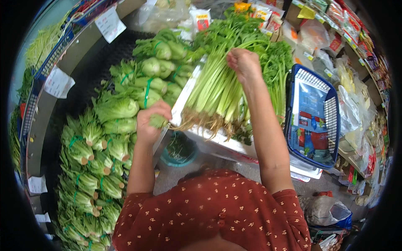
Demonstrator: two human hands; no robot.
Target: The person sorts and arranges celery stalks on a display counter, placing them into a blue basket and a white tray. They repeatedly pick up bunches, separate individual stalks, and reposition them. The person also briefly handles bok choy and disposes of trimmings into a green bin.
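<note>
Long green celery stalks with brown, stringy roots lie in a white foam box. Curled over the middle of the stalks is my right hand; its fingertips are hidden, so whether a stalk is inside them cannot be told. My left hand is closed around a green leaf at the near left corner of the box, close to the root ends. Just beyond that hand are pale green leafy heads tied with green bands.
Bundled lettuce-like greens cover the dark stand on the left. A blue shopping basket sits right of the celery. On the floor is a teal basin with green scraps. Packed goods line the right shelves; paper signs hang on the left.
</note>
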